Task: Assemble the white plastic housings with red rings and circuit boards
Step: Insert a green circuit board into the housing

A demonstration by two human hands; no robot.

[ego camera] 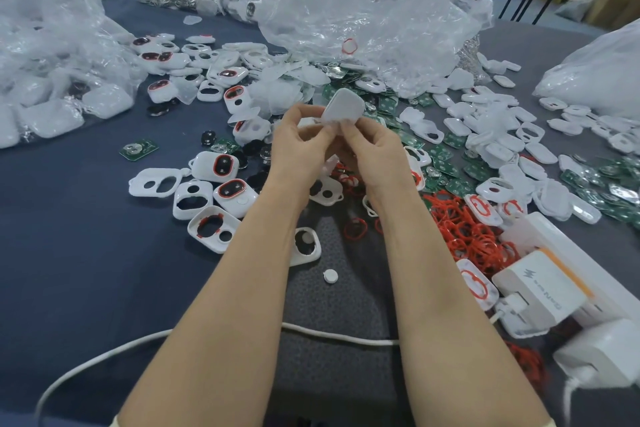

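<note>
Above the near-centre clutter, my left hand (300,146) and right hand (372,149) both pinch one white housing (343,109); I reckon I'm pressing it closed; next, an even squeeze, then set it left among the finished ones.

Assembly workshop: table (69,253) strewn with housings (157,182), circuit boards (443,140)

Smooth, matt white plastic shell (343,108); glossy green circuit boards (148,146); crinkled, shiny clear plastic bags (363,3); matt dark blue cloth table cover (69,253); smooth white plastic charger (540,291).
</note>
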